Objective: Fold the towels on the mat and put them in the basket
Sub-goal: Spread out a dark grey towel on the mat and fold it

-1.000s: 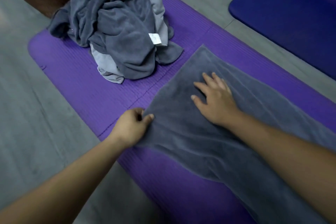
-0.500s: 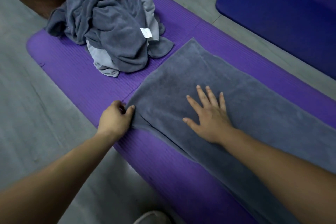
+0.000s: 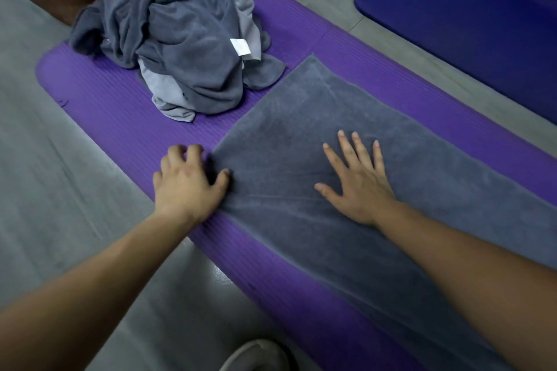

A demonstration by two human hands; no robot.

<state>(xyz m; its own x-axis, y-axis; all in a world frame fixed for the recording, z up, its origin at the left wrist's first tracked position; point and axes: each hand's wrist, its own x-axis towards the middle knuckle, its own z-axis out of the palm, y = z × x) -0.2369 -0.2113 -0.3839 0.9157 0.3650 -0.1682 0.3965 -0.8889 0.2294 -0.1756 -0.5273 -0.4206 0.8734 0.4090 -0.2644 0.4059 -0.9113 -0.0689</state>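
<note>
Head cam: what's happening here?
A person is laying a grey towel flat on the purple mat. The right hand presses flat on its middle. The left hand sits at its near corner with fingers curled, grip unclear. No fold has been made yet. A pile of crumpled towels waits further along the mat.

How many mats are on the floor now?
2. The purple mat lies under the towels; the dark blue mat lies upper right, apart, cut by the frame edge. Others may be hidden.
</note>
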